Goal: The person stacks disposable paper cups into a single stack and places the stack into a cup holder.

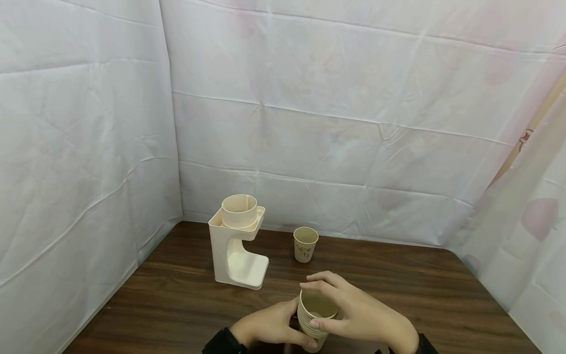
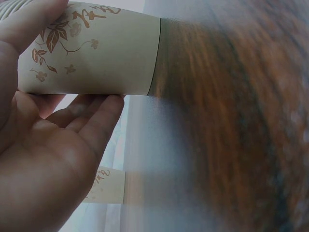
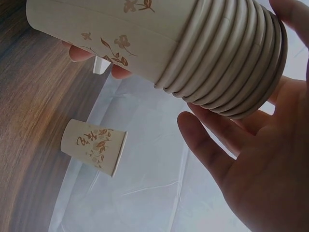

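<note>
A stack of nested beige paper cups (image 1: 308, 318) stands on the table, its mouth upward and tilted a little. Round its lower part is my left hand (image 1: 276, 323), thumb in front and fingers behind. In the left wrist view the bottom cup's wall (image 2: 101, 55) shows brown leaf and flower print. My right hand (image 1: 360, 312) holds the rim end from the right, thumb on the near side and fingers arched over the far side. Several rolled rims (image 3: 231, 53) lie close together in the right wrist view, with one fingertip held away from them.
A single printed paper cup (image 1: 305, 244) stands upright beyond the stack. Left of it is a cream C-shaped stand (image 1: 221, 255) with a round ring (image 1: 239, 211) on top. White cloth (image 1: 309, 123) hangs behind and beside the dark wooden table (image 1: 398, 268).
</note>
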Demonstrator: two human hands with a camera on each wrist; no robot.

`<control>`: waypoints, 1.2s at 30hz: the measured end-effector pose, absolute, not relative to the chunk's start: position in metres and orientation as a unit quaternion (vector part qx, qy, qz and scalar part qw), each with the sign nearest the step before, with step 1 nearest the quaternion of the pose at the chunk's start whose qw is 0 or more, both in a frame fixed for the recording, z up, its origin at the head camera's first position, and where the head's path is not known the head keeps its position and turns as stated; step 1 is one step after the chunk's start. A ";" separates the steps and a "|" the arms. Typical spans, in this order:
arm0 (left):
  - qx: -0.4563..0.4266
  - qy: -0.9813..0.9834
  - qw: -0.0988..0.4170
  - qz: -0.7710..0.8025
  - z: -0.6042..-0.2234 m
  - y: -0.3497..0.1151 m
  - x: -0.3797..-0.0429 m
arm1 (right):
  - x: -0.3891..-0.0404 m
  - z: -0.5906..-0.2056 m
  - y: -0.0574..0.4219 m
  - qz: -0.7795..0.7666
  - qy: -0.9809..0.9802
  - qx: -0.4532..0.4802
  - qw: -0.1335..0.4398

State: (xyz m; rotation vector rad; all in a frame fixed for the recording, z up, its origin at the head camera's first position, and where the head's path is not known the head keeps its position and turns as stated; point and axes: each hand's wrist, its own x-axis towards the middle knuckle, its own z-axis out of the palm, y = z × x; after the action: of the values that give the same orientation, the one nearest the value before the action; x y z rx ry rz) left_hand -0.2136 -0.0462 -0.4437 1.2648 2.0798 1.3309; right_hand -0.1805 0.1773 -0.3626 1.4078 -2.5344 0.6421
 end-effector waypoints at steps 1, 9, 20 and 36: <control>0.449 0.736 0.183 0.472 -0.444 -0.046 -0.214 | -0.181 -0.363 0.177 0.210 -0.852 0.471 0.089; 0.445 0.740 0.184 0.470 -0.444 -0.047 -0.214 | -0.184 -0.364 0.179 0.199 -0.861 0.458 0.101; 0.453 0.738 0.174 0.468 -0.446 -0.046 -0.214 | -0.194 -0.362 0.179 0.238 -0.837 0.475 0.128; 0.448 0.740 0.178 0.469 -0.447 -0.046 -0.215 | -0.228 -0.364 0.182 0.288 -0.821 0.463 0.170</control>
State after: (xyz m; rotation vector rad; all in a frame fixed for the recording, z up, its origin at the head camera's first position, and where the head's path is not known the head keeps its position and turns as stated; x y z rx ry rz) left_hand -0.2146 -0.0462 -0.4468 1.2667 2.0944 1.3258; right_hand -0.2276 0.1816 -0.3638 1.3164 -2.3323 0.8183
